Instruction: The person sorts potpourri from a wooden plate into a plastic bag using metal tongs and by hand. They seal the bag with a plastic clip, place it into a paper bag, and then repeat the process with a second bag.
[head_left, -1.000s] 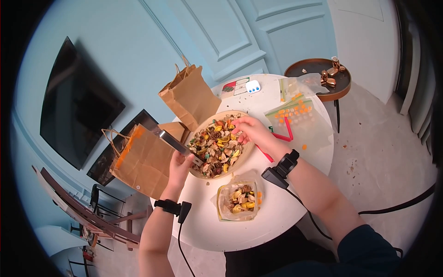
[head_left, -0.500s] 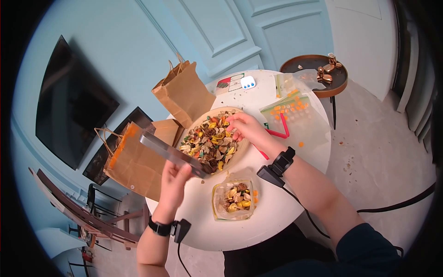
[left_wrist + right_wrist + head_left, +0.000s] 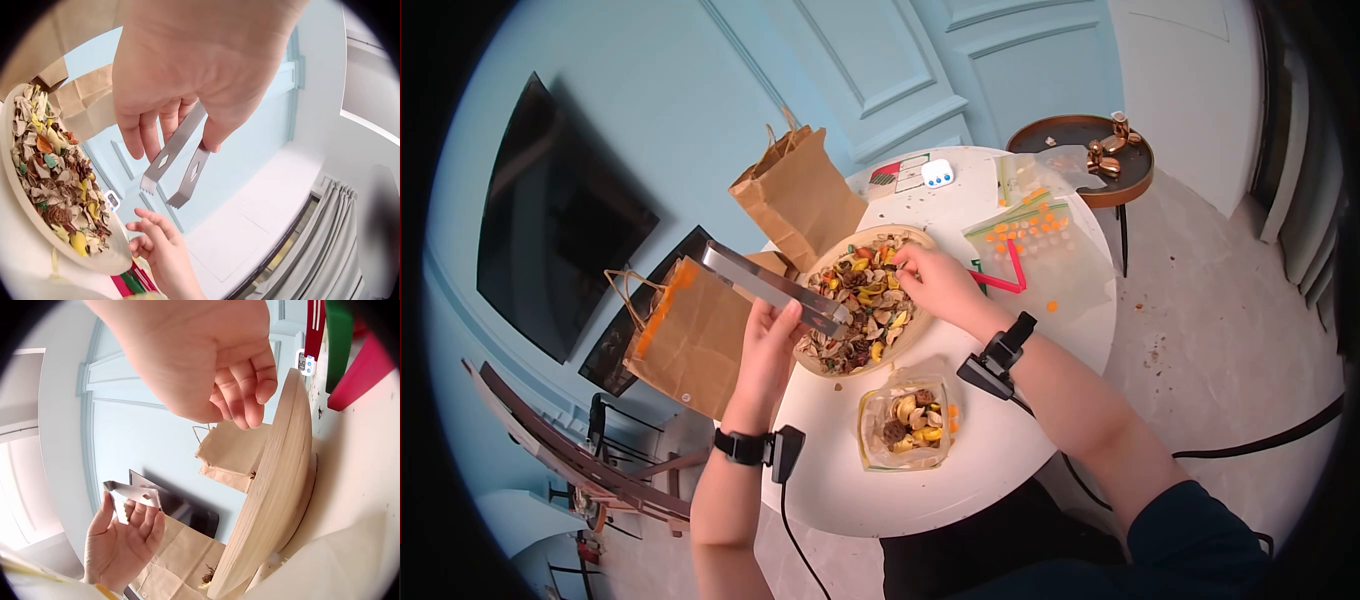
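Two hands counted: left hand (image 3: 768,338), right hand (image 3: 945,285). One pair of tongs (image 3: 745,275) noted. One wooden bowl (image 3: 269,487), one lined container (image 3: 868,440) tallied; dried pieces (image 3: 865,298) too numerous to be counted. Two handled paper bags (image 3: 800,205) (image 3: 690,340), one timer (image 3: 938,173), two wrist cameras (image 3: 785,453) (image 3: 985,377) recorded. Two tables seen: white table (image 3: 840,495), dark side table (image 3: 1060,130).

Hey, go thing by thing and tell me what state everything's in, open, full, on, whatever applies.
Tongs: tips apart, nothing between them
Left hand: gripping the tongs
Right hand: fingers loosely curled, nothing visible in them
Bowl: filled with dried petals
Square container: open, lined with plastic, partly filled
Far paper bag: upright, handles up
Near paper bag: upright, handle up
Television: screen dark
Timer: display too small to read
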Demonstrator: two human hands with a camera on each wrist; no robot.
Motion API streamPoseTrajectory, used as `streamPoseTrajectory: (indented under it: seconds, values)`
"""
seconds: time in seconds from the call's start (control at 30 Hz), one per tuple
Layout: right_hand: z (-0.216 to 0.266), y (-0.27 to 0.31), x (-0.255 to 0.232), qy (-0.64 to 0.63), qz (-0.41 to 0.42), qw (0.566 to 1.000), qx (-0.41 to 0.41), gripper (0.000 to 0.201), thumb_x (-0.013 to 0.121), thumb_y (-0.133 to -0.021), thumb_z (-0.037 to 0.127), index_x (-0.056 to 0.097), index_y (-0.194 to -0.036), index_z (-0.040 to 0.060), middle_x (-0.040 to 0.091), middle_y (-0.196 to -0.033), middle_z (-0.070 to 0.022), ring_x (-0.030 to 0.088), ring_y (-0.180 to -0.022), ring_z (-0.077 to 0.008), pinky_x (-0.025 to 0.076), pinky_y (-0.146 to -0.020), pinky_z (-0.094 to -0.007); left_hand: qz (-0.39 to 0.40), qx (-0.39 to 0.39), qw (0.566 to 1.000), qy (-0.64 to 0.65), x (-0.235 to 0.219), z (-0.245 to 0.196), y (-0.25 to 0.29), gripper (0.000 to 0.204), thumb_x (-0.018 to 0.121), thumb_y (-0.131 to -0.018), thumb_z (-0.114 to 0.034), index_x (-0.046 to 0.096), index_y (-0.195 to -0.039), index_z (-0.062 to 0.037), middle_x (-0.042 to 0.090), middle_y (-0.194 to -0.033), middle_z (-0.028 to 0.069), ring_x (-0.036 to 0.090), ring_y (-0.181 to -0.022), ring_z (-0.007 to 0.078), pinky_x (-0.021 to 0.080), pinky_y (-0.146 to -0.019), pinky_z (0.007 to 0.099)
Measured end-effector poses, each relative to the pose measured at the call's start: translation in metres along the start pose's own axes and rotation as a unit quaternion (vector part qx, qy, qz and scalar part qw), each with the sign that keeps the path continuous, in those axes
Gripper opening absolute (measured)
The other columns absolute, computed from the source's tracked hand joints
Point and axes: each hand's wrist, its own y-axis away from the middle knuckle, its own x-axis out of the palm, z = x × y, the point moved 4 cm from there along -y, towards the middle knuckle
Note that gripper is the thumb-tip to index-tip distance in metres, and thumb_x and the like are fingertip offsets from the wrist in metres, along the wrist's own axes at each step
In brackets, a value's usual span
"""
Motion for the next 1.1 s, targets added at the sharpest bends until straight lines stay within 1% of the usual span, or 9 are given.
streamPoseTrajectory:
  seconds: [0.1,0.17,0.3,0.37,0.4,0.53,0.7,0.87,1.1]
  values:
    - [0.003,0.000,-0.005,0.013,-0.001,1.000,-0.004,0.018,0.058,-0.084,0.017,0.057,-0.099,0.0058,0.065,-0.080,-0.0134,0.063,-0.075,-0.0316,0.049,-0.066,-0.0410,-0.010,-0.035,0.998,0.045,0.002,0.003,-0.019,0.023,0.052,-0.094,-0.015,0.048,-0.114,-0.0042,0.062,-0.104,0.0090,0.058,-0.103,0.0165,0.046,-0.090,0.0320]
    - [0.004,0.000,-0.006,0.016,-0.005,1.000,-0.007,0.018,0.057,-0.084,0.017,0.057,-0.099,0.0058,0.065,-0.080,-0.0134,0.063,-0.075,-0.0317,0.049,-0.066,-0.0414,-0.010,0.003,1.000,-0.002,0.001,0.004,-0.030,0.023,0.054,-0.093,-0.017,0.049,-0.111,-0.0047,0.062,-0.101,0.0077,0.058,-0.099,0.0147,0.046,-0.086,0.0297]
    - [0.007,0.002,-0.005,0.024,-0.003,1.000,-0.015,0.017,0.057,-0.085,0.018,0.056,-0.097,0.0058,0.065,-0.079,-0.0125,0.062,-0.075,-0.0317,0.049,-0.065,-0.0419,-0.056,0.007,0.991,-0.124,-0.020,0.027,-0.065,0.027,0.057,-0.092,-0.021,0.048,-0.113,-0.0072,0.059,-0.103,0.0049,0.057,-0.095,0.0126,0.045,-0.088,0.0302]
    - [0.007,0.002,-0.005,0.024,0.003,1.000,-0.013,0.017,0.057,-0.085,0.017,0.056,-0.097,0.0059,0.065,-0.079,-0.0122,0.062,-0.075,-0.0318,0.049,-0.065,-0.0420,-0.053,0.018,0.987,-0.150,-0.025,0.040,-0.079,0.030,0.060,-0.090,-0.019,0.049,-0.113,-0.0038,0.061,-0.096,0.0050,0.056,-0.090,0.0109,0.044,-0.079,0.0272]
    - [0.007,0.002,-0.005,0.023,0.003,1.000,-0.015,0.016,0.056,-0.085,0.017,0.056,-0.097,0.0061,0.065,-0.079,-0.0122,0.062,-0.075,-0.0318,0.049,-0.065,-0.0421,-0.056,-0.007,0.979,-0.198,-0.031,0.047,-0.085,0.033,0.060,-0.090,-0.018,0.048,-0.117,-0.0029,0.061,-0.100,0.0061,0.056,-0.094,0.0121,0.044,-0.081,0.0275]
    - [0.008,0.003,-0.004,0.020,0.004,1.000,-0.015,0.016,0.056,-0.085,0.017,0.056,-0.097,0.0064,0.065,-0.080,-0.0121,0.062,-0.075,-0.0318,0.049,-0.065,-0.0422,-0.034,-0.014,0.975,-0.221,-0.027,0.064,-0.093,0.036,0.060,-0.090,-0.015,0.045,-0.120,-0.0007,0.060,-0.107,0.0098,0.056,-0.099,0.0152,0.044,-0.086,0.0284]
    - [0.010,0.003,-0.005,0.026,-0.002,0.999,-0.018,0.017,0.056,-0.085,0.016,0.056,-0.099,0.0055,0.066,-0.080,-0.0129,0.063,-0.075,-0.0318,0.049,-0.066,-0.0413,-0.025,0.012,0.981,-0.194,-0.023,0.076,-0.095,0.035,0.060,-0.090,-0.013,0.045,-0.119,-0.0004,0.061,-0.108,0.0105,0.057,-0.099,0.0159,0.044,-0.087,0.0287]
    - [0.012,0.003,-0.007,0.028,-0.006,0.999,-0.021,0.016,0.056,-0.086,0.018,0.055,-0.097,0.0058,0.064,-0.078,-0.0118,0.062,-0.075,-0.0321,0.049,-0.065,-0.0424,-0.022,0.022,0.966,-0.255,-0.019,0.073,-0.091,0.031,0.059,-0.090,-0.012,0.048,-0.116,0.0006,0.061,-0.107,0.0094,0.057,-0.100,0.0160,0.044,-0.088,0.0287]
    - [0.014,0.004,-0.008,0.020,-0.010,0.999,-0.028,0.016,0.056,-0.086,0.018,0.055,-0.096,0.0055,0.064,-0.076,-0.0122,0.062,-0.074,-0.0326,0.048,-0.063,-0.0429,-0.048,0.032,0.993,-0.103,-0.012,0.022,-0.050,0.025,0.056,-0.092,-0.013,0.049,-0.115,-0.0049,0.061,-0.101,0.0055,0.057,-0.099,0.0153,0.045,-0.090,0.0315]
